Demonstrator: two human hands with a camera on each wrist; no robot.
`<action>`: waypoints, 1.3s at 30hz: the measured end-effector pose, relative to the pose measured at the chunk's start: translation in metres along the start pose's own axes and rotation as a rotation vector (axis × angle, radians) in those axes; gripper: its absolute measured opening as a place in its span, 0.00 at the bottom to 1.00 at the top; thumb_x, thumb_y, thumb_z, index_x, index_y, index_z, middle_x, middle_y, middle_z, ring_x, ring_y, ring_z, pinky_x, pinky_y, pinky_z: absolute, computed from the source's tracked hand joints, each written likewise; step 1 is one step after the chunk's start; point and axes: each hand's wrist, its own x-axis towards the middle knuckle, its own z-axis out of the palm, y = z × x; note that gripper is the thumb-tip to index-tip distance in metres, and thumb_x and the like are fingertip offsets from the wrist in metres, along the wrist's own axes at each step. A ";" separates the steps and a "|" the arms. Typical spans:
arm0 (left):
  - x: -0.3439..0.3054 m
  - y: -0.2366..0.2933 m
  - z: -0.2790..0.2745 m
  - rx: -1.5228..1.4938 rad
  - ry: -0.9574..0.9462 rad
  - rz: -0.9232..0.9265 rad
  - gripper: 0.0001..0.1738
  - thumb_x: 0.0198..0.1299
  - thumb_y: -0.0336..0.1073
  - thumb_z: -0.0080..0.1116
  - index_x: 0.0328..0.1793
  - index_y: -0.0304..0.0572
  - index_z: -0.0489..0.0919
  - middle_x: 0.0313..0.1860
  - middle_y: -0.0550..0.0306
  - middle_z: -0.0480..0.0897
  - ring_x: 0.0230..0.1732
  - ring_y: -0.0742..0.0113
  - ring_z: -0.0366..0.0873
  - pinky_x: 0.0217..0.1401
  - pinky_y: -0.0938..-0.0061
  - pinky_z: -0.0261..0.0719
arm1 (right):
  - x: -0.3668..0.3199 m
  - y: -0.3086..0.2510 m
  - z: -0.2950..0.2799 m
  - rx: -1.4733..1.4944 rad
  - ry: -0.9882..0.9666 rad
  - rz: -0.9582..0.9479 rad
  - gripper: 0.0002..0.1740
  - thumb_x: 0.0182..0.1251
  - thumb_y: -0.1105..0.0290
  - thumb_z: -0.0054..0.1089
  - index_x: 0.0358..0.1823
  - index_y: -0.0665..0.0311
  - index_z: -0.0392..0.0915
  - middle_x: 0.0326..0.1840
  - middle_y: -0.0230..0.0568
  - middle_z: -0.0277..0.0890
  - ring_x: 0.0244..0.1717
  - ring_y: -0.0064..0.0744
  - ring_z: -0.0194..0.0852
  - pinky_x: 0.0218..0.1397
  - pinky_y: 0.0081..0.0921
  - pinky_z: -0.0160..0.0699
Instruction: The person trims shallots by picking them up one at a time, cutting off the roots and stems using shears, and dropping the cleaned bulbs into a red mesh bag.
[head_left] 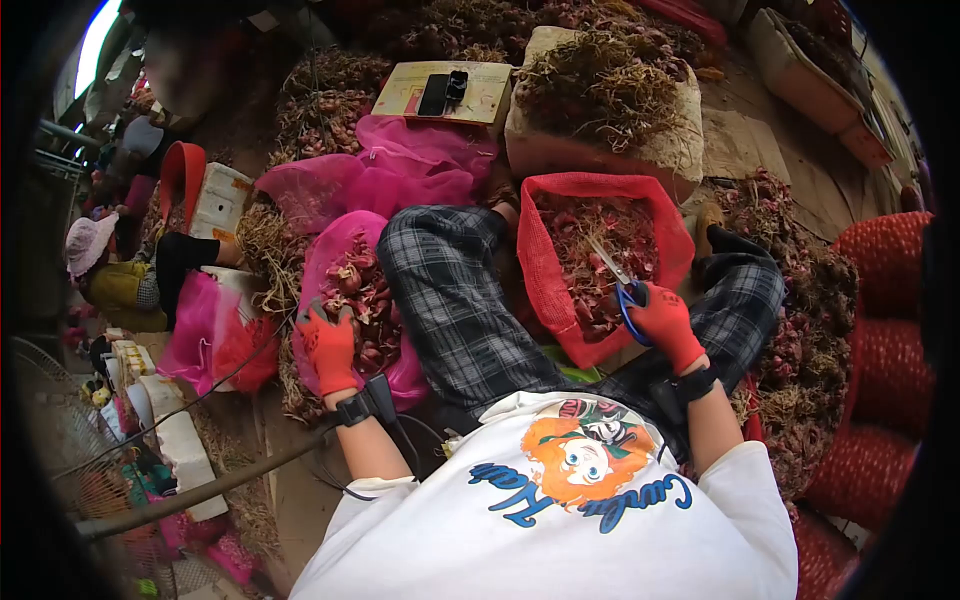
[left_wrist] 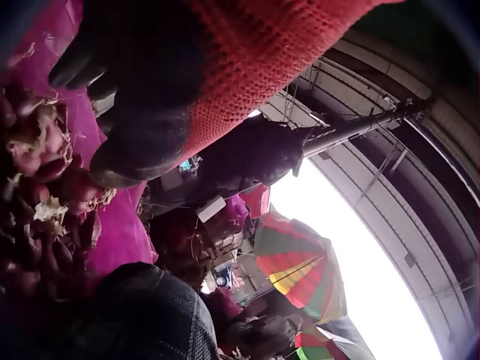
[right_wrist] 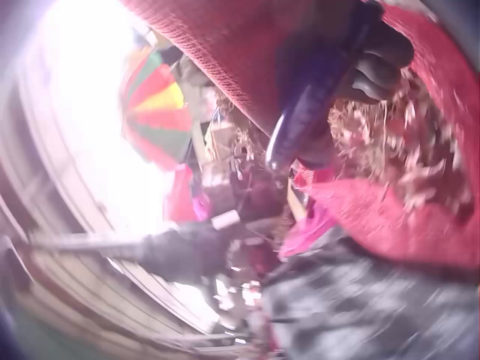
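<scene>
White shirt cloth (head_left: 440, 540) is filling the near ground, with checked trousers (head_left: 445, 290) stretching beyond it. Near right, the gloved right hand (head_left: 665, 322) is gripping blue-handled scissors (head_left: 622, 286), fingers wrapping the handles while the blades are pointing over a red mesh bag (head_left: 541, 285). Near left, the gloved left hand (head_left: 328, 348) is hanging at the pink bag (head_left: 313, 270), its fingers loosely bent; the left wrist view is showing a gap between thumb and fingers, with no bulb visible there.

Red bulbs (head_left: 362, 290) are lying inside the pink bag, most looking free of long stalks, so this portion seems to be done. Bulbs and dry scraps are mingling in the red mesh bag, and that lot appears only partly dealt with. On the far right, a stalky heap (head_left: 800, 340) is spreading, and farther off another tangle (head_left: 600, 90) is sitting on a pale foam box (head_left: 525, 135); judging by these, far more is remaining than is finished.

The scissors' handles are partly disappearing behind the right hand, and shadow is darkening the left fingertips. Blur and glare are softening the right wrist view, while the frame's dark edge is cutting off the full red sacks (head_left: 890, 340) at far right, so their contents are staying unclear.
</scene>
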 end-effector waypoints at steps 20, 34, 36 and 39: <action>-0.002 0.234 0.172 0.073 -1.256 0.711 0.30 0.57 0.58 0.49 0.55 0.42 0.78 0.54 0.45 0.79 0.58 0.47 0.74 0.59 0.59 0.70 | -0.009 0.029 -0.102 -0.051 -0.037 0.027 0.20 0.45 0.49 0.63 0.27 0.59 0.79 0.27 0.44 0.78 0.34 0.44 0.79 0.38 0.34 0.75; 0.057 0.308 0.205 -0.748 -0.888 0.409 0.24 0.60 0.43 0.58 0.59 0.39 0.72 0.45 0.52 0.81 0.38 0.70 0.77 0.41 0.75 0.75 | 0.070 0.060 -0.146 0.563 -0.516 0.073 0.20 0.56 0.55 0.61 0.36 0.69 0.79 0.25 0.29 0.76 0.25 0.22 0.75 0.31 0.22 0.74; 0.062 0.332 0.206 -0.871 -0.838 0.359 0.21 0.60 0.37 0.58 0.57 0.36 0.73 0.32 0.62 0.80 0.27 0.80 0.70 0.31 0.81 0.71 | 0.071 0.063 -0.152 0.926 -0.536 -0.001 0.17 0.60 0.59 0.60 0.40 0.67 0.78 0.25 0.24 0.71 0.24 0.14 0.69 0.28 0.15 0.70; 0.063 0.374 0.219 -0.858 -0.735 0.384 0.23 0.58 0.37 0.61 0.58 0.36 0.73 0.41 0.58 0.81 0.33 0.75 0.75 0.37 0.77 0.74 | 0.084 0.077 -0.137 1.226 -0.281 0.019 0.16 0.62 0.60 0.59 0.44 0.65 0.76 0.26 0.23 0.69 0.23 0.11 0.66 0.25 0.11 0.66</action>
